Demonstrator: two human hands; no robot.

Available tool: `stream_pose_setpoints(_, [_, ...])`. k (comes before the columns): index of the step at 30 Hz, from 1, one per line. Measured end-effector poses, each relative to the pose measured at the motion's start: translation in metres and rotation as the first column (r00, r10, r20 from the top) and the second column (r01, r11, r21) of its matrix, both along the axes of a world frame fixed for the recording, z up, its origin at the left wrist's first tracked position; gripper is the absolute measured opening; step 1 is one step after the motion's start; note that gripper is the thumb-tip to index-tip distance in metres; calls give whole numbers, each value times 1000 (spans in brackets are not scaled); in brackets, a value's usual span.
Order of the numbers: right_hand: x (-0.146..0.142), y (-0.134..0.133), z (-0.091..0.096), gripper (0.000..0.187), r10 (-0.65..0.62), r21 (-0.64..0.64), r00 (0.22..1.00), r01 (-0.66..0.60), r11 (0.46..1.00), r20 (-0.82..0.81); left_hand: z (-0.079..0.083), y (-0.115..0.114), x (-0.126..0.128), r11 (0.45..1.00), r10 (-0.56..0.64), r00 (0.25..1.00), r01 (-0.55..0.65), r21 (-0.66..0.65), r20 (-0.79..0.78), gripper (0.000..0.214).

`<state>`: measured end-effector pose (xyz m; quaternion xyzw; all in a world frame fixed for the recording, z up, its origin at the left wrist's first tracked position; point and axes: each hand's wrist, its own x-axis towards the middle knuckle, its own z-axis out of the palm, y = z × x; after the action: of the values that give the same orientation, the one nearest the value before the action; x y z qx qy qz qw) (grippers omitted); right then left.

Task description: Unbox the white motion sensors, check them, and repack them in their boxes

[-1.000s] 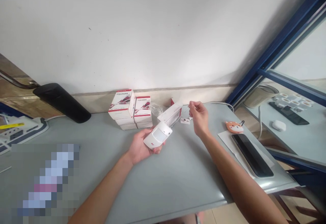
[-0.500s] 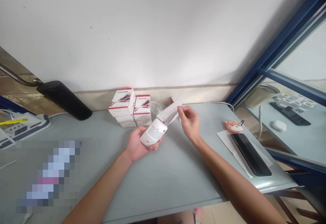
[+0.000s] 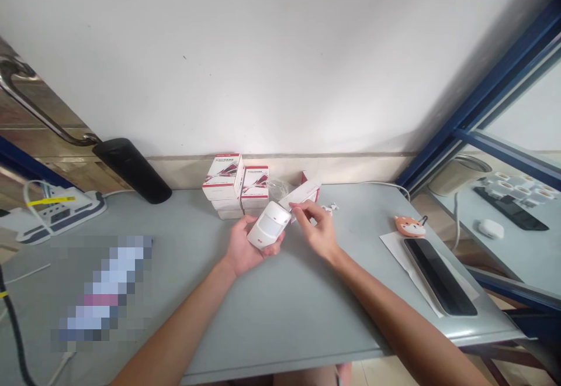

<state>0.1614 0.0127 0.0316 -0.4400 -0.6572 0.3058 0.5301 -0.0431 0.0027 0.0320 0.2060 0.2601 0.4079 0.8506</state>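
My left hand [image 3: 243, 248] is wrapped round a small white plastic sensor unit [image 3: 269, 233] with a frosted window, held just above the grey table [image 3: 280, 316]. My right hand [image 3: 316, 231] is right beside the unit's upper right end, fingers pinched on a thin small tool or pin that I cannot make out. Behind the hands lies an opened white and red carton [image 3: 302, 194]. Small white parts [image 3: 329, 207] lie on the table just right of it.
Stacked white and red boxes [image 3: 236, 184] stand against the wall. A black cylinder [image 3: 131, 169] lies at the back left, a power strip [image 3: 56, 213] further left. A phone [image 3: 439, 276] on paper and an orange animal charm [image 3: 409, 226] are at right.
My right hand has come down and left from above the small parts to the top of the sensor unit. The left hand has kept hold of the unit.
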Motion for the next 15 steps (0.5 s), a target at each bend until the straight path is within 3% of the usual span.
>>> stream_pose_setpoints(5, [13,6,7,45,-111,256,906,3,967,410,7,-2,4,990,133,984,-138,33,117,40])
stream_pose_setpoints(11, [11,8,2,47,-80,187,763,-55,981,642,17,-3,-4,977,182,967,-199,82,181,37])
stream_pose_setpoints(15, [6,8,-2,53,-74,185,730,-72,980,679,17,-3,-6,976,174,967,-194,95,184,36])
